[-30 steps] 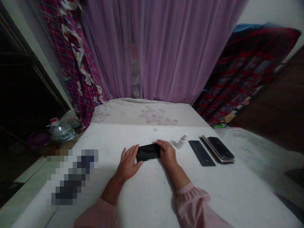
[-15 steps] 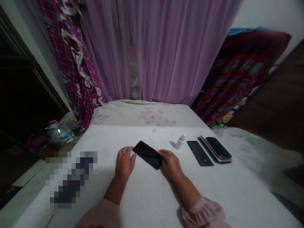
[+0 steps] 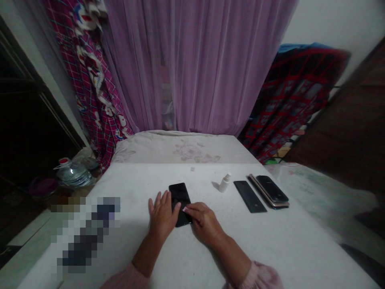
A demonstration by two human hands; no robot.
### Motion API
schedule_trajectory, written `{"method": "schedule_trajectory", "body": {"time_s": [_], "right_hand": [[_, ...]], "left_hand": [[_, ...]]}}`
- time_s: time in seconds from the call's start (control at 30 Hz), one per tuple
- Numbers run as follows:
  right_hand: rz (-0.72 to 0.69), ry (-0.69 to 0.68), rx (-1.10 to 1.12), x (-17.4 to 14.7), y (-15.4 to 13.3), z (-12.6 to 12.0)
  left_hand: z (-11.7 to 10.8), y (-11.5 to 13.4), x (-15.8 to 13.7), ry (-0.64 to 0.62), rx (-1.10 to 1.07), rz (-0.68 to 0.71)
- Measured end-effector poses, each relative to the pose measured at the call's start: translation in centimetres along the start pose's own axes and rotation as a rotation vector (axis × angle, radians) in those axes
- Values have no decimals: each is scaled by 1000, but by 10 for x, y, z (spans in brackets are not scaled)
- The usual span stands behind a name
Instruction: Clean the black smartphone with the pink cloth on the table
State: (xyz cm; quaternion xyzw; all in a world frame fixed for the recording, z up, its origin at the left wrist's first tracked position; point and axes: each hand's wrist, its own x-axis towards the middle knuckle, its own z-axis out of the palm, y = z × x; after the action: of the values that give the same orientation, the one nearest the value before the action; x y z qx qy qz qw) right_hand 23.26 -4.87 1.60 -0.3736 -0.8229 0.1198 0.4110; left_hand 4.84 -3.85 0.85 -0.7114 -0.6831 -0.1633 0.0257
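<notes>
A black smartphone point(image 3: 180, 194) lies on the white-covered table, its dark glossy face up. My left hand point(image 3: 162, 212) rests flat at the phone's left side, fingers spread, with the thumb over its surface. From the right, my right hand point(image 3: 207, 220) reaches over the phone's lower part, its fingertips pinched together. Something small and pale shows at those fingertips against the glass; its kind is too small to tell. A white spray bottle point(image 3: 224, 184) stands upright beyond my right hand.
Right of the bottle lies a dark phone or back panel point(image 3: 250, 197), beside a stack of phones point(image 3: 272, 189). A small pale square point(image 3: 192, 169) lies farther back. A blurred-out patch point(image 3: 88, 233) covers something at left. Purple curtains point(image 3: 207, 72) hang behind the table.
The phone has turned from slanting to nearly upright lengthwise and lies flat. My left hand has spread beside it; my right hand has moved from its edge to pinch something pale over it.
</notes>
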Motion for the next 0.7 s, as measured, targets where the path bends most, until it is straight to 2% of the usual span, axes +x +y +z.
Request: {"method": "schedule_trajectory", "body": {"time_s": [0.13,0.33,0.47,0.57,0.63,0.7], "right_hand": [[1,-8,-16,11,17,10],[155,13,-83,57,60,32],[234,54,-95,82,77,40],[240,66,-98,81,76,39],[211,59,-90,69,68,33],[119,41,-57,50,56,26]], "left_hand": [[-4,6,-12,-95,44,60],[-6,2,5,-184,31,124],[-6,-2,14,-205,18,164],[-2,-4,16,-186,11,180],[3,-6,16,-146,8,193],[7,-8,16,-99,2,207]]}}
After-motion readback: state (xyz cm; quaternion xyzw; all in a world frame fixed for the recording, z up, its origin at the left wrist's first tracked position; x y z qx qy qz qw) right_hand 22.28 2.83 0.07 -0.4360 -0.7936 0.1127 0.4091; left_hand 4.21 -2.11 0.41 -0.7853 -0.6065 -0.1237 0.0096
